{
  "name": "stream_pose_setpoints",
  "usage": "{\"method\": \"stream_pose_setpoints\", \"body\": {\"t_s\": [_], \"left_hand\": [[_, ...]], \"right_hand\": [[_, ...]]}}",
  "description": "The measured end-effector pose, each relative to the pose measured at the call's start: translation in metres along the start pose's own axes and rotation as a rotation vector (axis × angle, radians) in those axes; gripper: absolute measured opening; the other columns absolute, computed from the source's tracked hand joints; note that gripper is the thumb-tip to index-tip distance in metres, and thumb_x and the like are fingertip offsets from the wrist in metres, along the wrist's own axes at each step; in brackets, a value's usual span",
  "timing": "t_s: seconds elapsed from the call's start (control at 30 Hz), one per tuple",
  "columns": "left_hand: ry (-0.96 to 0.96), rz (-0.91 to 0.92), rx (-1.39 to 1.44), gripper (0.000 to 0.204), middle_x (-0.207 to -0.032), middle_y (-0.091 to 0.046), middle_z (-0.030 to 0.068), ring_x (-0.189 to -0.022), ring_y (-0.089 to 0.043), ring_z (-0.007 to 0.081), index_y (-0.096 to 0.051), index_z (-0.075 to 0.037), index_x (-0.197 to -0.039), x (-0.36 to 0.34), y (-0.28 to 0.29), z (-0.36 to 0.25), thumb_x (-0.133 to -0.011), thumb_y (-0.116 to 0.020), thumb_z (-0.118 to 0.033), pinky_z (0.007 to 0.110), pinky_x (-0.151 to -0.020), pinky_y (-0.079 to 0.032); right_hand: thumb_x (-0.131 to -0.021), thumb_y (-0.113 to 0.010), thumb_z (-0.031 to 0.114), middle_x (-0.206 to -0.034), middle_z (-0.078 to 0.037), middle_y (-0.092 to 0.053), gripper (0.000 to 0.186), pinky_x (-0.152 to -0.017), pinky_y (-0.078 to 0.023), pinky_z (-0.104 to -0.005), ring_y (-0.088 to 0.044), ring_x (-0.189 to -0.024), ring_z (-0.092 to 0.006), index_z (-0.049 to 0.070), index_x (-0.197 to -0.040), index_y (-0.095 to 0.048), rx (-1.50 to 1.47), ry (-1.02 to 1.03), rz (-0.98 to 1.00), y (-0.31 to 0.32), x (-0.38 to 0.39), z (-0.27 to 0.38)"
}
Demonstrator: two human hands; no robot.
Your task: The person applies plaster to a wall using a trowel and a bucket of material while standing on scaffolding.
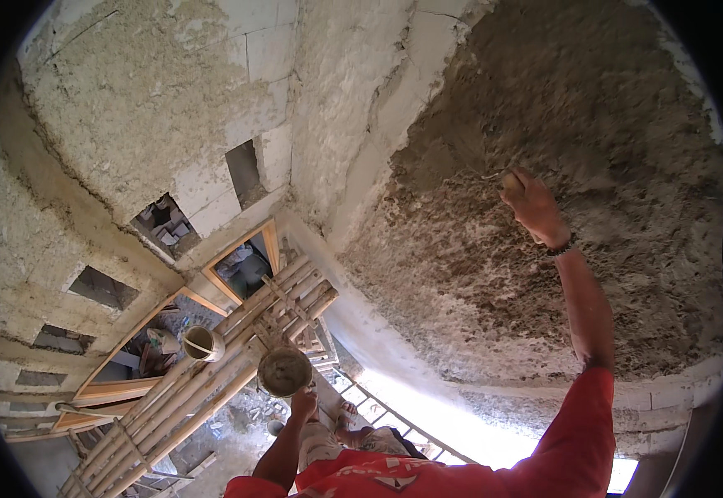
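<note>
The right hand [534,207] is raised against the wall [594,124], clenched around the handle of a trowel [507,178] whose blade is pressed into the wet grey-brown plaster [478,274]; the blade is barely visible. The left hand [303,405] hangs low, gripping a round pan of mortar [284,371] from beneath, just above the bamboo scaffold [212,382]. A small bucket [202,343] sits on the poles nearby. The mortar likely handles heavy, soft and sloppy, so the pan wants level support under its base, the stiff trowel a firm grip at the handle.
</note>
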State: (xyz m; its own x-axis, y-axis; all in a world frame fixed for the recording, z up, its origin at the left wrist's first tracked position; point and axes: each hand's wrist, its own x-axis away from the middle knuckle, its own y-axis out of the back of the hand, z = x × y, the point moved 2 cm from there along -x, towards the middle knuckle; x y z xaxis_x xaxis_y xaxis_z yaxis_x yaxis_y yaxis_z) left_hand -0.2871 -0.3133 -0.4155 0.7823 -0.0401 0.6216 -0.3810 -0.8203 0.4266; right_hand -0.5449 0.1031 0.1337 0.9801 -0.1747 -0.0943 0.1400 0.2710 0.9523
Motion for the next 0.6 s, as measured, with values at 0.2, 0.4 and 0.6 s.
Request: {"method": "stream_pose_setpoints", "body": {"t_s": [0.2, 0.4, 0.6], "left_hand": [[-0.014, -0.015, 0.006, 0.036, -0.107, -0.066, 0.0262, -0.106, -0.062, 0.0394, -0.065, 0.0, -0.109, -0.014, -0.008, 0.0, -0.083, -0.06, -0.025, 0.045, -0.09, -0.048], [0.022, -0.005, 0.053, 0.035, -0.103, -0.066, 0.0262, -0.103, -0.063, 0.04, -0.066, 0.001, -0.105, -0.015, -0.016, 0.003, -0.083, -0.061, -0.025, 0.045, -0.088, -0.049], [0.055, -0.009, 0.17, 0.032, -0.104, -0.067, 0.0258, -0.101, -0.064, 0.0383, -0.066, 0.003, -0.103, -0.02, -0.024, 0.031, -0.084, -0.061, -0.023, 0.045, -0.087, -0.049]], "right_hand": [[-0.089, -0.062, 0.016, -0.086, -0.018, -0.065, 0.04, -0.067, -0.055, -0.0386, -0.064, -0.068, -0.0294, -0.001, -0.124, -0.055, 0.284, 0.282, -0.241, 0.054, 0.032, 0.014], [-0.086, -0.071, 0.025, -0.09, -0.015, -0.069, 0.047, -0.056, -0.055, -0.0297, -0.068, -0.07, -0.0162, -0.001, -0.122, -0.058, -0.142, 0.624, 0.057, 0.064, 0.077, 0.08], [-0.086, -0.073, 0.03, -0.084, -0.01, -0.068, 0.049, -0.048, -0.054, -0.0273, -0.066, -0.064, -0.0137, 0.001, -0.124, -0.059, -0.868, 1.041, 0.271, 0.031, 0.09, 0.099]]}}
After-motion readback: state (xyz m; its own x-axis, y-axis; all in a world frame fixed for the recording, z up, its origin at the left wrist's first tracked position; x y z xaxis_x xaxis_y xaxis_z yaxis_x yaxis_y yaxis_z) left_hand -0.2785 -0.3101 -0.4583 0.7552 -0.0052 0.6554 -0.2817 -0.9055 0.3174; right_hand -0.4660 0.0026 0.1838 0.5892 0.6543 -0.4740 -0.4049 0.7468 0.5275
